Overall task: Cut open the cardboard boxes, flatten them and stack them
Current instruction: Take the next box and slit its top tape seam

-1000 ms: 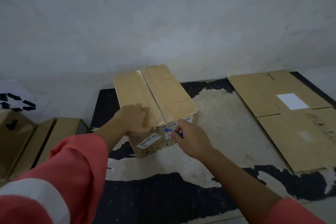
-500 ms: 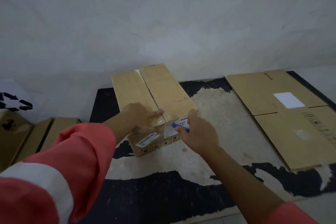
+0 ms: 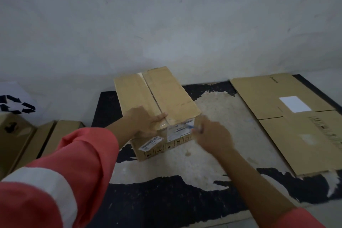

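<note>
Cardboard box (image 3: 166,98) sits at the middle of my view, top flaps closed; my left hand (image 3: 146,122) lies flat on the box's near top edge, fingers straight, thumb reaching the centre seam; just right of the box's near end my right hand (image 3: 212,135) curls round a small blue cutter (image 3: 190,127), its tip at the labelled end face; flattened cardboard (image 3: 277,102) lies well right of the box; more boxes (image 3: 61,135) stand to its left.

Pale grey wall (image 3: 166,24), worn black floor mat (image 3: 166,200), dim light
</note>
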